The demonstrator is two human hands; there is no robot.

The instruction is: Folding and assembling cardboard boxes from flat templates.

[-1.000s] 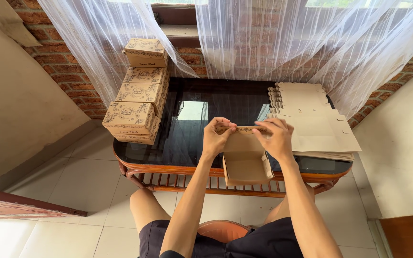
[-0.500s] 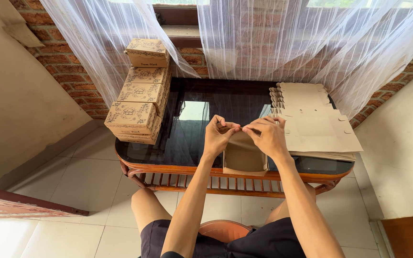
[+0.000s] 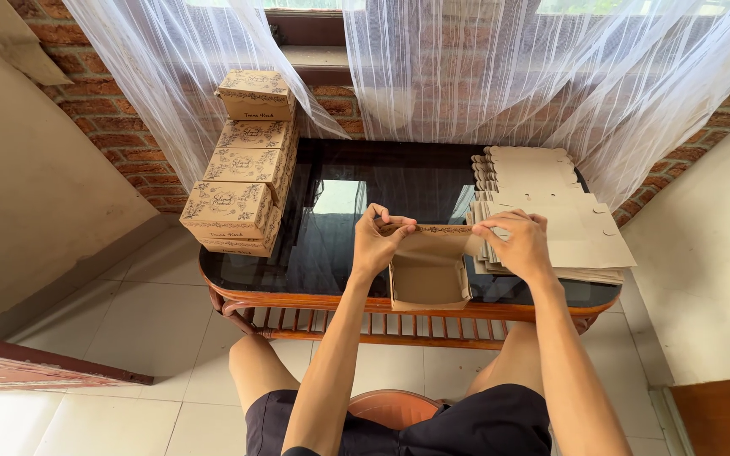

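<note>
The open box (image 3: 429, 274) stands at the bench's (image 3: 331, 253) near edge, its lid flap raised. The left hand (image 3: 375, 243) pinches the flap's left end in a narrow grip; the right hand (image 3: 519, 243) pinches its right end, over the flat blanks (image 3: 551, 211). Finished boxes (image 3: 242, 169) are stacked at the bench's left.

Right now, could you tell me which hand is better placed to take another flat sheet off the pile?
Right: the right hand already rests against the pile of flat sheets, while the left hand holds the open box.
</note>
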